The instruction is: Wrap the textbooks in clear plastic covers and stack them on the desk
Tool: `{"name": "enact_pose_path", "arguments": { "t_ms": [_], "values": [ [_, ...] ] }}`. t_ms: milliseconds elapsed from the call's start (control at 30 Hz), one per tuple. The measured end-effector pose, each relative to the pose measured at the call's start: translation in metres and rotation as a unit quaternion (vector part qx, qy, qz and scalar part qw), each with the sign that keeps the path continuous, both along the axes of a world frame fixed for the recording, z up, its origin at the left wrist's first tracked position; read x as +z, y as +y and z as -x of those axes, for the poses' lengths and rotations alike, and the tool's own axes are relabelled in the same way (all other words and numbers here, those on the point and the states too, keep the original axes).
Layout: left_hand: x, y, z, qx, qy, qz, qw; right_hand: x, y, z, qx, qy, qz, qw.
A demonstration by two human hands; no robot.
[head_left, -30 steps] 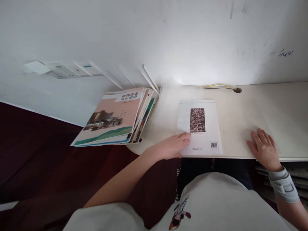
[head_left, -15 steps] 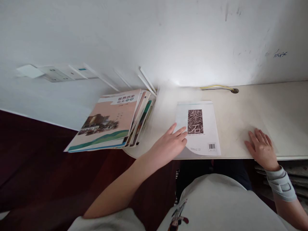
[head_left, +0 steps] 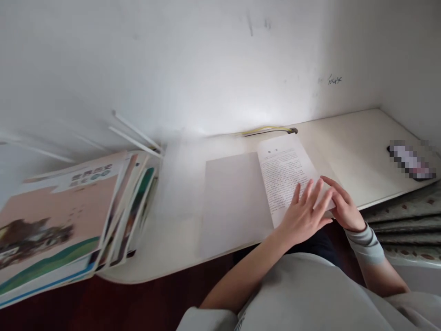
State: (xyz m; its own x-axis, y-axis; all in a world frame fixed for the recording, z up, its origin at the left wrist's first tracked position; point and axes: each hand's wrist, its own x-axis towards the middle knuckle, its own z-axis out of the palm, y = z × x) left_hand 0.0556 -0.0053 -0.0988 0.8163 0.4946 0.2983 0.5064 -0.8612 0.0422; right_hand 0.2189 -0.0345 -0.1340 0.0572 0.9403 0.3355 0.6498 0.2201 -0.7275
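Observation:
An open book (head_left: 275, 177) lies on the white desk, its printed page to the right and a plain grey-white inner cover (head_left: 234, 202) folded out to the left. Across the lower right of the printed page rests my left hand (head_left: 305, 211), fingers spread, holding nothing. At the book's lower right edge, my right hand (head_left: 346, 209), with a grey wrist wrap, has its fingers curled round the pages. My left fingertips partly hide where the right hand grips.
A stack of books (head_left: 65, 211) with a pink cover on top overhangs the desk's left end. A phone (head_left: 411, 161), blurred out, lies at the far right. Yellow and black cables (head_left: 268, 131) run along the wall to a desk hole. Patterned fabric (head_left: 406, 220) hangs below the desk's right side.
The book, closed with its back cover up before, now lies open. My left hand moved right onto the page, and my right hand came to the book's edge. The view shifted right.

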Motion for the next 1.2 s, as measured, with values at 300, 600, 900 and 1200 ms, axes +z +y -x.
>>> {"name": "enact_pose_path", "arguments": {
  "t_ms": [300,600,900,1200],
  "values": [
    [-0.023,0.002,0.014,0.046,0.060,0.032,0.997,-0.010,-0.009,-0.008,-0.088,-0.037,0.006,0.995],
    [-0.029,0.002,0.012,0.037,0.093,0.078,0.992,-0.030,-0.026,0.007,-0.108,-0.328,0.002,0.939],
    [-0.025,0.003,0.004,0.037,0.109,0.082,0.990,-0.024,-0.022,0.000,-0.122,-0.282,-0.024,0.951],
    [-0.031,0.002,-0.011,0.041,0.105,0.019,0.993,-0.028,-0.022,-0.002,-0.124,-0.264,-0.060,0.955]
  ]
}}
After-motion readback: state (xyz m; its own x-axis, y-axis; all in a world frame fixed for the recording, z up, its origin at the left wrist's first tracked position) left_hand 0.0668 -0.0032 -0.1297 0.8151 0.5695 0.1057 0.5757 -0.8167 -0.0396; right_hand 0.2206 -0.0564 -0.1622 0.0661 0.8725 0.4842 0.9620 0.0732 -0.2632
